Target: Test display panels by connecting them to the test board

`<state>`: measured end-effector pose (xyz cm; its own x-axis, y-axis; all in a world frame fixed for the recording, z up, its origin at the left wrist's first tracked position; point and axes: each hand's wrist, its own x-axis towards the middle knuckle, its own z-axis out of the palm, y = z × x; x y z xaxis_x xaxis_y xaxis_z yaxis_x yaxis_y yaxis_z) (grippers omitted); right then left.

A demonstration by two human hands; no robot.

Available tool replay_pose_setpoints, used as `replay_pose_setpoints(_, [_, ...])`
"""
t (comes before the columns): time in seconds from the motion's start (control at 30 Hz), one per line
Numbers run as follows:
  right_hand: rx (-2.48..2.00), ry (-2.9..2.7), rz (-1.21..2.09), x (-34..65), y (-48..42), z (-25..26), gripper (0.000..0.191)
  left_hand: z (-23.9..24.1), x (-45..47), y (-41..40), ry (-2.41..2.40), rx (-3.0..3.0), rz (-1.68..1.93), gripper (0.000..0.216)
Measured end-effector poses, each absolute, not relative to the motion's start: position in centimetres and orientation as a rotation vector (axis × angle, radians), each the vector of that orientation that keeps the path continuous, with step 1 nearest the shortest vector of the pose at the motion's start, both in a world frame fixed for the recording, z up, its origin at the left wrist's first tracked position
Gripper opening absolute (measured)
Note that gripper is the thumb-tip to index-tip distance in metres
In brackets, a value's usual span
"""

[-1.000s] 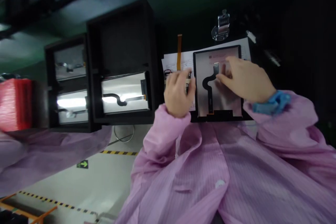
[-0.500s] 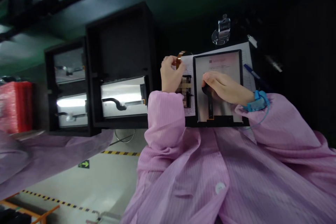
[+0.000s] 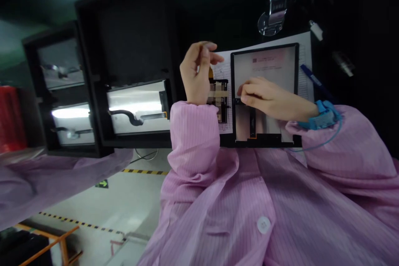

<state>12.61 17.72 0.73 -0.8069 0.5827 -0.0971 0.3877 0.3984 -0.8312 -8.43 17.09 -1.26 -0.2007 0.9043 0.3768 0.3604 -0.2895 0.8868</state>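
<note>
A display panel [image 3: 271, 122] with a silvery back and black frame lies before me on printed sheets. From its lower edge a black flex cable [image 3: 252, 122] runs up under my right hand [image 3: 264, 96]. Fingers and thumb of that hand are pinched together at the cable, whose small end pokes out to their left; the exact contact is hidden. My left hand [image 3: 198, 70] is raised left of the panel, its fingers bent and apart, with nothing seen in them. Below it sits a small circuit board [image 3: 221, 99] with tan tape, beside an orange flex strip [image 3: 211, 73].
At left, black trays [image 3: 93, 126] hold silvery panels [image 3: 137, 106] with black cables. A metal clip [image 3: 277, 8] and a blue pen [image 3: 314, 80] lie around the paper sheet [image 3: 305, 50]. A co-worker's pink sleeve [image 3: 71, 178] shows at far left, near a red stack [image 3: 12, 120].
My left hand has let go of the orange strip and lifted, fingers spreading. My right hand stays over the panel; the cable's end now points left. The view has shifted slightly.
</note>
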Motion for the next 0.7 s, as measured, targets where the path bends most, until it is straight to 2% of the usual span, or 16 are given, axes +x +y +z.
replay_pose_setpoints(0.13, [-0.818,-2.479,1.382,12.6,17.8,1.0,0.027,-1.3,-8.4,16.8,1.491,1.673,1.442,0.045])
replay_pose_setpoints(0.37, [-0.763,-2.495,1.412,12.9,18.1,1.3,0.025,-0.5,-7.6,16.3,1.238,1.625,1.471,0.016])
replay_pose_setpoints(0.53, [-0.724,-2.502,1.410,12.9,18.3,1.4,0.027,0.1,-7.7,15.7,1.312,1.769,1.395,0.027])
replay_pose_setpoints(0.7, [-0.643,-2.488,1.388,12.9,18.3,1.2,0.029,0.7,-8.0,15.2,1.348,1.934,1.182,0.018])
